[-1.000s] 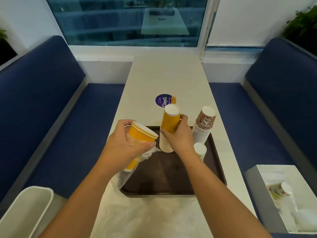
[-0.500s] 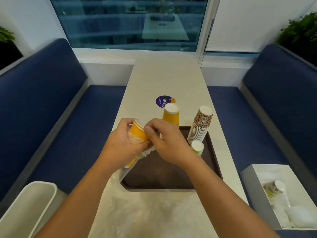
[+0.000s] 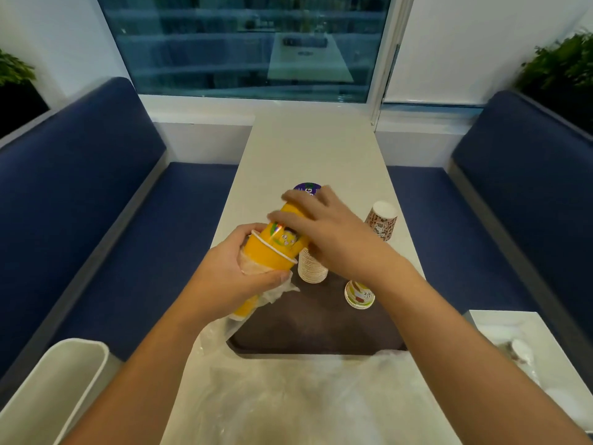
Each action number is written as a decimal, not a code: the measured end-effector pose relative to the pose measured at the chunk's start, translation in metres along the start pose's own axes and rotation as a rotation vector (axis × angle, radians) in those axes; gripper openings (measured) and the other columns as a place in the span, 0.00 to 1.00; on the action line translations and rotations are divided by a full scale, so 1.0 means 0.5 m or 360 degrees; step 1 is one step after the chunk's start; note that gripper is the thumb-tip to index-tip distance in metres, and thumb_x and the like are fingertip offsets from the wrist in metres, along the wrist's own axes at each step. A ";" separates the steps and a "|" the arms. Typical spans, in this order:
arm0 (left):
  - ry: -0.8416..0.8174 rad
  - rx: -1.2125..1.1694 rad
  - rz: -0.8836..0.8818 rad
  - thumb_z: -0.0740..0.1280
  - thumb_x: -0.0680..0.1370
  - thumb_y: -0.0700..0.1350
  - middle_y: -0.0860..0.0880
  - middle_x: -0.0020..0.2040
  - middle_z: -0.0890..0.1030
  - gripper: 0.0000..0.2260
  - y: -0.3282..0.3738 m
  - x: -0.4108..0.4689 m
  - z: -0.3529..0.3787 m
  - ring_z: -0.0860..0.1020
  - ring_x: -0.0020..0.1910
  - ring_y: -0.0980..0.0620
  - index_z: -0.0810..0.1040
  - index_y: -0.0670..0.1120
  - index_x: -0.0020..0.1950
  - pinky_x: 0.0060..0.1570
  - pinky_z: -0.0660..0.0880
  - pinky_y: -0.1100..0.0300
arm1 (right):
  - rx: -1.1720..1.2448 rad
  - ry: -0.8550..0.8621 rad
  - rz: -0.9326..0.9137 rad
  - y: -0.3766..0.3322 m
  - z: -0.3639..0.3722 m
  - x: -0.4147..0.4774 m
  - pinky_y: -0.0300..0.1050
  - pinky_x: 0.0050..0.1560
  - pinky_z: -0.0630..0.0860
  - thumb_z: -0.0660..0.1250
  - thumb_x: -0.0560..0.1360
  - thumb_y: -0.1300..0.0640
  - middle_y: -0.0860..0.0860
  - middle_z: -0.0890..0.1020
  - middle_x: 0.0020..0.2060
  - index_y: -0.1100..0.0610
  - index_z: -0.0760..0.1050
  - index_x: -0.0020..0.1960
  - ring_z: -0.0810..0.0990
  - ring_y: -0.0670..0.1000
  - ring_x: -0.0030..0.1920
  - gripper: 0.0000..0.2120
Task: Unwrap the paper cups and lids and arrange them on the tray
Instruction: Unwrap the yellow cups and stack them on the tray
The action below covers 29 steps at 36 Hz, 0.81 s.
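White laminate table (image 3: pixel 314 149) runs from 6 to 12 o'clock between two navy benches, with a window at 12.

Head view:
- A dark brown rectangular plastic tray (image 3: pixel 321 332) lies at table centre. It carries a white-rimmed paper cup stack (image 3: pixel 311 268) at its 12 o'clock edge and a small green-and-brown printed cup (image 3: pixel 359 295) at 2. A leopard-print cup stack (image 3: pixel 382 221) stands at the far right corner.
- The left hand (image 3: pixel 231 281) is clenched round a nested yellow paper cup sleeve (image 3: pixel 269 255), held tilted above the tray's 10 o'clock corner. Thin clear wrap (image 3: pixel 279 289) trails from the sleeve.
- The right hand (image 3: pixel 333 232) grasps the sleeve's upper section. One hand likely anchors the sleeve while the other draws cups free.
- Loose clear plastic film (image 3: pixel 288 396) lies at 6 o'clock, apparently discarded.
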State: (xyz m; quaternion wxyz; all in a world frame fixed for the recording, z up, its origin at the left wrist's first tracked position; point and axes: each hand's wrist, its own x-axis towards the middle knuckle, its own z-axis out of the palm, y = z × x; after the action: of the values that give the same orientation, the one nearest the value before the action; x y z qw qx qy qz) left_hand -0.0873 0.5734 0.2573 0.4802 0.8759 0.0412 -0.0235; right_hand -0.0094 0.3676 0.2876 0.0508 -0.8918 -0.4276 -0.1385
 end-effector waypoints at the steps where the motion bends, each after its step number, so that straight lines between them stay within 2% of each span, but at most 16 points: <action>1: 0.0018 0.0002 -0.0008 0.79 0.70 0.60 0.66 0.57 0.74 0.33 -0.002 0.002 0.000 0.78 0.55 0.56 0.65 0.65 0.69 0.44 0.74 0.68 | -0.0050 0.0163 0.0036 0.016 0.003 0.002 0.60 0.56 0.77 0.77 0.73 0.59 0.53 0.68 0.75 0.46 0.67 0.76 0.69 0.60 0.62 0.36; 3: 0.0071 0.0008 -0.0036 0.79 0.70 0.60 0.66 0.57 0.72 0.34 -0.009 0.008 0.000 0.76 0.54 0.56 0.64 0.67 0.69 0.43 0.73 0.67 | -0.0003 0.0475 0.0262 0.046 0.009 0.006 0.58 0.54 0.76 0.79 0.71 0.53 0.51 0.74 0.69 0.49 0.69 0.75 0.70 0.59 0.59 0.35; 7: 0.0102 -0.0006 -0.0069 0.79 0.71 0.59 0.60 0.63 0.71 0.36 -0.021 0.021 0.006 0.75 0.57 0.53 0.64 0.67 0.74 0.50 0.77 0.60 | 0.0743 0.0809 0.1036 0.060 0.047 0.027 0.45 0.58 0.72 0.79 0.70 0.41 0.47 0.73 0.64 0.44 0.62 0.73 0.69 0.51 0.66 0.39; 9: 0.0095 -0.0001 -0.0088 0.79 0.71 0.59 0.60 0.65 0.71 0.38 -0.023 0.028 0.011 0.75 0.59 0.52 0.63 0.66 0.75 0.54 0.78 0.56 | 0.0972 0.0774 0.1334 0.066 0.094 0.035 0.48 0.59 0.76 0.79 0.69 0.38 0.48 0.72 0.61 0.43 0.61 0.73 0.72 0.53 0.65 0.41; 12: 0.0092 -0.0003 -0.0098 0.78 0.70 0.59 0.61 0.65 0.70 0.39 -0.025 0.042 0.022 0.74 0.61 0.52 0.61 0.67 0.76 0.55 0.77 0.57 | 0.1062 0.0558 0.1540 0.074 0.177 0.029 0.55 0.55 0.80 0.79 0.68 0.38 0.52 0.78 0.59 0.47 0.62 0.71 0.79 0.58 0.60 0.40; 15: 0.0091 0.0009 -0.0118 0.78 0.71 0.58 0.61 0.65 0.69 0.39 -0.029 0.054 0.029 0.74 0.61 0.53 0.60 0.66 0.76 0.54 0.75 0.58 | 0.1171 0.0289 0.1584 0.069 0.241 0.009 0.49 0.53 0.75 0.80 0.70 0.45 0.53 0.80 0.61 0.50 0.64 0.70 0.80 0.59 0.61 0.36; 18: 0.0078 0.0023 -0.0149 0.79 0.72 0.57 0.60 0.66 0.69 0.40 -0.031 0.064 0.032 0.73 0.62 0.52 0.60 0.65 0.78 0.55 0.76 0.57 | 0.1254 0.0252 0.1583 0.070 0.273 -0.003 0.48 0.56 0.74 0.80 0.71 0.47 0.51 0.79 0.64 0.51 0.62 0.72 0.79 0.58 0.63 0.37; 21: 0.0078 0.0043 -0.0178 0.79 0.72 0.57 0.60 0.65 0.69 0.40 -0.034 0.068 0.029 0.73 0.61 0.52 0.60 0.65 0.78 0.53 0.75 0.58 | 0.1217 0.0279 0.1552 0.068 0.274 -0.003 0.55 0.65 0.76 0.79 0.70 0.46 0.52 0.75 0.70 0.49 0.55 0.78 0.76 0.58 0.68 0.46; 23: 0.0090 0.0044 -0.0180 0.79 0.72 0.57 0.60 0.65 0.69 0.40 -0.034 0.066 0.026 0.73 0.61 0.52 0.60 0.65 0.78 0.53 0.75 0.57 | 0.1117 0.0380 0.1563 0.057 0.261 -0.002 0.60 0.71 0.72 0.77 0.72 0.45 0.53 0.70 0.74 0.50 0.54 0.80 0.71 0.58 0.73 0.47; 26: 0.0105 0.0036 -0.0178 0.79 0.72 0.57 0.59 0.65 0.70 0.40 -0.030 0.061 0.023 0.73 0.61 0.51 0.60 0.65 0.78 0.54 0.76 0.56 | 0.0946 0.0791 0.1538 0.025 0.211 0.003 0.60 0.72 0.69 0.72 0.75 0.46 0.52 0.69 0.72 0.51 0.63 0.75 0.67 0.55 0.72 0.34; 28: 0.0107 0.0035 -0.0179 0.79 0.72 0.58 0.58 0.66 0.70 0.40 -0.026 0.055 0.023 0.74 0.62 0.51 0.60 0.65 0.78 0.55 0.78 0.54 | 0.0935 0.1007 0.1386 -0.004 0.164 0.006 0.50 0.67 0.71 0.68 0.76 0.43 0.49 0.70 0.67 0.49 0.69 0.69 0.68 0.51 0.67 0.25; 29: 0.0107 0.0040 -0.0178 0.79 0.71 0.59 0.58 0.66 0.70 0.40 -0.023 0.052 0.024 0.74 0.62 0.50 0.61 0.66 0.78 0.56 0.79 0.53 | 0.1006 0.0994 0.1272 -0.020 0.139 0.007 0.44 0.64 0.70 0.67 0.77 0.43 0.46 0.70 0.65 0.48 0.71 0.67 0.68 0.49 0.66 0.21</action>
State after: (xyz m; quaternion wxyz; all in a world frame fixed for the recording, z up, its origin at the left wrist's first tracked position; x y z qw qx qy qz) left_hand -0.0625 0.5709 0.2391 0.4654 0.8785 0.1061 -0.0213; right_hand -0.0011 0.3908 0.2220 0.4852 -0.8423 -0.0441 -0.2305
